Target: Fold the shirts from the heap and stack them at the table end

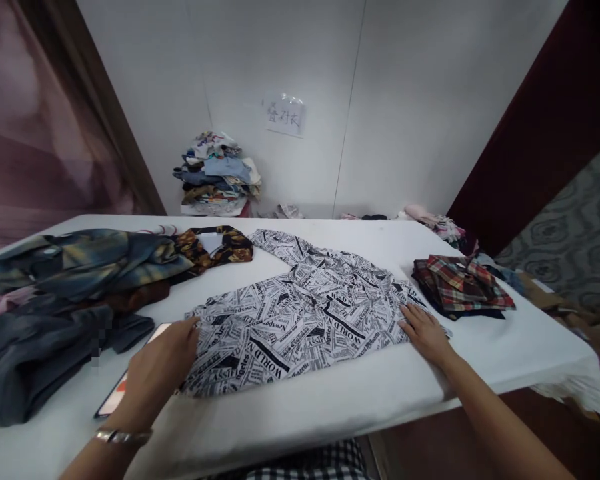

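Observation:
A black-and-white newspaper-print shirt lies spread sideways on the white-covered table, its front partly folded over itself and one sleeve reaching toward the back left. At the shirt's left edge, my left hand has its fingers curled and closed on the fabric; the fingertips are partly hidden. My right hand rests on the opposite end of the shirt, fingers stretched out and lying flat. Under my left wrist, a phone-like flat device with a lit screen is partly covered.
Loose dark shirts and a grey garment lie in a heap on the left. Folded plaid shirts are stacked at the right. A tall clothes pile stands by the wall, below and left of a paper sign.

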Tool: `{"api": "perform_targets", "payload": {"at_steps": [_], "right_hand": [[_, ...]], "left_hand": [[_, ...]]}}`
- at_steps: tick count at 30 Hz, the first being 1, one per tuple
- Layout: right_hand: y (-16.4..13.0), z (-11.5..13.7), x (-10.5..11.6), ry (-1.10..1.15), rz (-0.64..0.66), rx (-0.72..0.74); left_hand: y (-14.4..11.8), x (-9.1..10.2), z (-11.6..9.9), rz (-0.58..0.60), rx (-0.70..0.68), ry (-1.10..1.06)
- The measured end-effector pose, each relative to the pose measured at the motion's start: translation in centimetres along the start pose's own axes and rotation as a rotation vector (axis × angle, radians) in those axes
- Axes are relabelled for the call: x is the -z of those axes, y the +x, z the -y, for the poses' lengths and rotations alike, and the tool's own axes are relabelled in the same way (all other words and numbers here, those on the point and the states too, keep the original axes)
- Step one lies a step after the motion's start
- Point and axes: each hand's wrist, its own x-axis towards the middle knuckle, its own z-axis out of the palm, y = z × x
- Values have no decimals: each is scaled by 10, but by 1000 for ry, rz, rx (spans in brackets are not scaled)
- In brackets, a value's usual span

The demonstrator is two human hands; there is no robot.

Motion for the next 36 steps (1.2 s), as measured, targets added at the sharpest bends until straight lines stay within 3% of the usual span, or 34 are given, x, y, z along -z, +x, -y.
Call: {"api": "perform_targets", "payload": {"at_steps": [3,6,8,11,16,19,22,26,32,36], "right_hand": [[0,3,-3,-49,59,-17],[0,8,-2,-52,99,-42],[0,9,0,-45,113,-55],[0,11,2,-35,125,-64],[-1,13,3,-29,111,-74],[-1,13,2,-21,96,-73],[-2,13,1,-19,88,-73],[-1,14,2,-8,84,-71],[0,13,2,9,76,-71],[1,15,6,20,93,-87]], "left_hand": [[21,22,-49,-26,-182,-135],[56,28,-107,-13,-390,-247],[86,21,-145,-2,-460,-269],[131,1,-194,34,-461,-235],[177,-33,-243,70,-414,-168],[186,-45,-257,93,-383,-135],[191,-45,-263,84,-376,-138],[200,-23,-262,-2,-399,-191],[205,19,-241,-116,-429,-204],[191,18,-234,-90,-419,-163]]}}
